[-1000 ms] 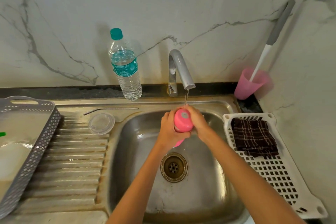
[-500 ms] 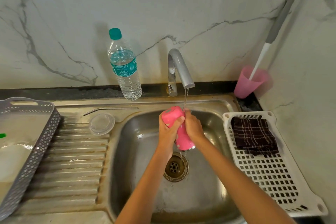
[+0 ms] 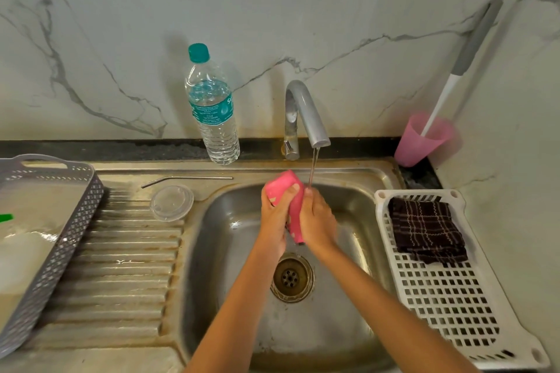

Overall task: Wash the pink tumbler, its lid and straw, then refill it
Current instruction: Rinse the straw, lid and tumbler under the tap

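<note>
**CHANGE vs. earlier.** 1 s ago the tumbler base faced the camera, right under the stream. Now the tumbler is tilted, base up and to the left, mouth down toward the drain. Vs. 0.5 s ago its pos. is nearly the same, but less pink body shows btwn the hands. The lid, straw and water bottle are unmoved.

**HANDS.** L hand wraps the tumbler's upper part, thumb across the body near the base. R hand grips the body from the right. Both are clamped on the tumbler, held over the sink basin above the drain. The water stream from the tap lands at the R fingertips, just beside the base.

**SURFACE.** Steel sink w/ ribbed drainboard at left. The clear lid lies flat at the drainboard's far end. The metal straw lies just behind it, bent end to the left. Grey basket at far left. White rack right of the basin, w/ a dark checked cloth on its far end.

**ROOM.** The water bottle, teal cap, stands upright on the dark table strip, left of the tap. Pink cup in the right corner w/ a brush in it. Marble-look wall behind & at right.
</note>
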`<action>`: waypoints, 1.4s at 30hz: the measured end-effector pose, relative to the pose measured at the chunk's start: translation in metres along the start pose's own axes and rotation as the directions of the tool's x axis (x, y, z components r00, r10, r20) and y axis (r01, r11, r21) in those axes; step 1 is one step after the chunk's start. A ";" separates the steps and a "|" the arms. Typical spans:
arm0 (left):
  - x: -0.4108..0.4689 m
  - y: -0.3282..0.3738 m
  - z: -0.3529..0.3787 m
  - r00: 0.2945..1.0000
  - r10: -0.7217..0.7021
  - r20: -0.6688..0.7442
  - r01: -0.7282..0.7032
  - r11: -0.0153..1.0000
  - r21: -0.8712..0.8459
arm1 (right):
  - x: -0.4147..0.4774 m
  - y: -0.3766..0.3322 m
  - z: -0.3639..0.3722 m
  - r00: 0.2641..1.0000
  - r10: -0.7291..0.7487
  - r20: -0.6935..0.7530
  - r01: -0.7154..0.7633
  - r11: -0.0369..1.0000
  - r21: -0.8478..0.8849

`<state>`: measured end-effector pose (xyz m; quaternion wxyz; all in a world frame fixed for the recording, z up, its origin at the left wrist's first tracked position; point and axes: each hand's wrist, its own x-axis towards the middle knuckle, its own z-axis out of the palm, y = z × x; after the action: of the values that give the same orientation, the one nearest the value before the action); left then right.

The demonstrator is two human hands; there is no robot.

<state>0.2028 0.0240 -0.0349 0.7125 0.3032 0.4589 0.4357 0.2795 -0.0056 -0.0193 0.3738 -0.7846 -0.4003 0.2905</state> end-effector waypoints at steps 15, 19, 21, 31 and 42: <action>0.006 -0.013 0.009 0.982 -0.010 -0.190 0.032 0.993 0.116 | -0.013 0.000 0.006 0.989 -0.120 -0.085 0.110 0.987 -0.121; 0.003 -0.012 0.004 0.986 -0.163 -0.039 0.162 0.987 -0.015 | 0.028 -0.006 -0.005 0.923 0.344 0.174 -0.365 0.925 0.109; 0.003 -0.014 0.005 0.987 -0.158 -0.041 0.157 0.987 -0.041 | 0.028 -0.010 -0.004 0.918 0.355 0.176 -0.372 0.925 0.071; 0.000 -0.023 -0.004 0.959 -0.284 0.002 0.284 0.957 -0.056 | 0.034 -0.010 -0.010 0.870 0.331 0.365 -0.397 0.910 0.121; -0.004 -0.021 -0.006 0.921 -0.371 0.120 0.377 0.925 -0.034 | 0.030 0.000 -0.018 0.905 0.195 0.379 -0.283 0.940 0.191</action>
<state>0.2037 0.0113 -0.0531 0.8154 0.2134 0.4553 0.2868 0.3086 0.0136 -0.0145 0.3494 -0.7114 -0.3226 0.5175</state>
